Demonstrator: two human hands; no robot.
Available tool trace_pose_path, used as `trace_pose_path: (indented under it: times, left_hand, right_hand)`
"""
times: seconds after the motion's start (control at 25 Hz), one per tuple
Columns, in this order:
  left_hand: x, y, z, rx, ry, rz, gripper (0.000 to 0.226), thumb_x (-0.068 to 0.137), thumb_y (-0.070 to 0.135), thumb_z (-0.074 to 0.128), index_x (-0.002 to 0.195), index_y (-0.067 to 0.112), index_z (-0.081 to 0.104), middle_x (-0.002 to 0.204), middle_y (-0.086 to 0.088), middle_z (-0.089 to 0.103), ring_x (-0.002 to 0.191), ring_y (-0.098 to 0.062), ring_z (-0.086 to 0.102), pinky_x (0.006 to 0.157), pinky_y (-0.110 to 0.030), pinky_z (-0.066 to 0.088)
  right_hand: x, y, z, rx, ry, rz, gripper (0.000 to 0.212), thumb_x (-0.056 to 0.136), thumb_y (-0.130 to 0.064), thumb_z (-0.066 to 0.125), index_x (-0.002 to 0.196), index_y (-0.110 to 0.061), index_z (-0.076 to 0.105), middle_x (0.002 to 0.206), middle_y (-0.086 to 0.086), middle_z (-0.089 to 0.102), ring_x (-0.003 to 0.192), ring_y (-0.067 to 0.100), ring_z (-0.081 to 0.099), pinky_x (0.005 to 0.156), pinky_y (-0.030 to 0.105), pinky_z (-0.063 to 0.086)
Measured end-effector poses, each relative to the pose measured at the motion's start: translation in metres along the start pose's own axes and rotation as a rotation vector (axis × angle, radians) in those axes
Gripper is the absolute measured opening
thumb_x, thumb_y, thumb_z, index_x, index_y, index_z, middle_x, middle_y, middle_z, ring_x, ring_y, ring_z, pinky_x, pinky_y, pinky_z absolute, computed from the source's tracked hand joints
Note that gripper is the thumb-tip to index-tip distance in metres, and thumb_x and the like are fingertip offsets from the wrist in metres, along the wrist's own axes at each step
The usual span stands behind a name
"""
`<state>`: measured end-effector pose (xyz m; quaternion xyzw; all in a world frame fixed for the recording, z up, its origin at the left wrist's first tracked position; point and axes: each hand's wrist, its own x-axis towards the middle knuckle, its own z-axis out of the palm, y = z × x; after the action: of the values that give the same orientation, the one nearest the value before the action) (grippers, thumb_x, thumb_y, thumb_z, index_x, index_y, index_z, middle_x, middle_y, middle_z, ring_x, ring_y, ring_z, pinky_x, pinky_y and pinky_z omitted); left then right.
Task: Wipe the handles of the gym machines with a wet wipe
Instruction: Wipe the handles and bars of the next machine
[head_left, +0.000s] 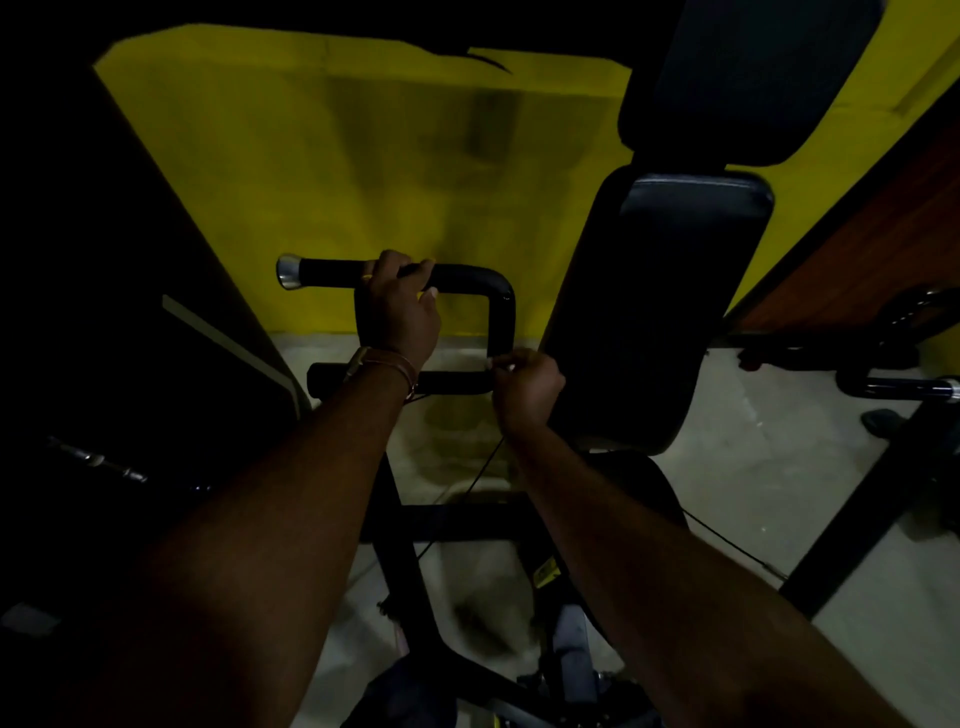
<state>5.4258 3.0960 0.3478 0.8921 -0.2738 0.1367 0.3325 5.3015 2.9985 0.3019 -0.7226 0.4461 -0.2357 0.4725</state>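
Black padded handle (467, 291) of gym machine, bent into a loop w/ chrome end cap (289, 271) at left. L hand (402, 306) grips top bar, fingers curled over it. R hand (524, 387) at lower-right corner of loop, fingers pinched tight on sth small and whitish, maybe wet wipe; can't tell. Seat pad (654, 312) just right.

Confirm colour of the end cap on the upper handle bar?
Silver metallic end cap on the black upper handle bar; head view shows it.
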Motion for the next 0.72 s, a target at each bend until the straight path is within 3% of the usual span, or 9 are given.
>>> trace_pose_path:
  times: [0.12,0.24,0.32,0.4,0.44,0.56,0.72]
  left_hand:
    - [0.001,-0.001,0.000,0.013,-0.006,0.006,0.031,0.088,0.015,0.068,0.118,0.005,0.068,0.115,-0.015,0.059,0.111,-0.043,0.049,0.094,-0.053,0.043]
    - [-0.002,0.000,0.001,0.011,-0.005,-0.016,0.032,0.089,0.015,0.067,0.120,0.005,0.068,0.117,-0.015,0.058,0.113,-0.043,0.049,0.095,-0.052,0.043]
    - [-0.002,0.000,0.001,0.001,-0.015,-0.015,0.032,0.090,0.015,0.067,0.120,0.005,0.068,0.118,-0.015,0.058,0.114,-0.044,0.048,0.096,-0.053,0.043]
    - [-0.001,0.000,-0.001,-0.009,-0.020,-0.016,0.032,0.090,0.015,0.066,0.120,0.005,0.068,0.118,-0.015,0.058,0.113,-0.044,0.048,0.098,-0.053,0.042]
    - [-0.001,0.000,-0.001,-0.010,-0.023,-0.025,0.032,0.090,0.015,0.066,0.120,0.005,0.068,0.118,-0.015,0.058,0.113,-0.044,0.048,0.098,-0.053,0.042]
    - [-0.001,0.004,-0.003,-0.005,-0.036,-0.039,0.032,0.090,0.014,0.065,0.121,0.005,0.067,0.119,-0.015,0.058,0.115,-0.043,0.047,0.098,-0.052,0.041]
    - [0.000,0.007,-0.004,-0.008,-0.038,-0.039,0.032,0.089,0.013,0.066,0.120,0.005,0.068,0.118,-0.015,0.058,0.113,-0.043,0.047,0.099,-0.052,0.041]
  right_hand:
    - [0.028,-0.047,-0.006,0.051,0.112,-0.202,0.004,0.084,-0.016,0.074,0.082,-0.013,0.076,0.076,-0.008,0.067,0.068,0.001,0.060,0.057,0.004,0.044]
    - [0.042,-0.061,-0.003,0.005,0.103,-0.388,0.012,0.086,-0.017,0.071,0.078,-0.008,0.071,0.071,-0.008,0.061,0.061,-0.004,0.054,0.053,0.003,0.035]
    - [0.036,-0.042,-0.001,-0.137,0.056,-0.343,0.015,0.089,-0.022,0.068,0.084,-0.009,0.072,0.074,-0.001,0.068,0.061,-0.001,0.057,0.055,0.008,0.042]
    - [0.029,-0.019,-0.002,-0.103,0.021,-0.242,0.014,0.085,-0.023,0.073,0.087,-0.010,0.076,0.080,0.005,0.074,0.069,0.012,0.068,0.066,0.029,0.059]
    - [0.026,-0.013,-0.004,-0.053,0.007,-0.205,0.011,0.082,-0.021,0.076,0.086,-0.011,0.077,0.081,0.007,0.074,0.070,0.016,0.070,0.069,0.036,0.061]
    - [0.027,-0.015,-0.014,-0.003,-0.012,-0.155,0.012,0.080,-0.021,0.079,0.082,-0.010,0.074,0.079,0.003,0.073,0.075,0.014,0.069,0.076,0.035,0.060]
    - [0.056,-0.058,-0.021,0.152,-0.060,-0.199,0.017,0.089,-0.025,0.071,0.093,-0.010,0.065,0.084,0.000,0.070,0.078,0.008,0.068,0.068,0.030,0.057]
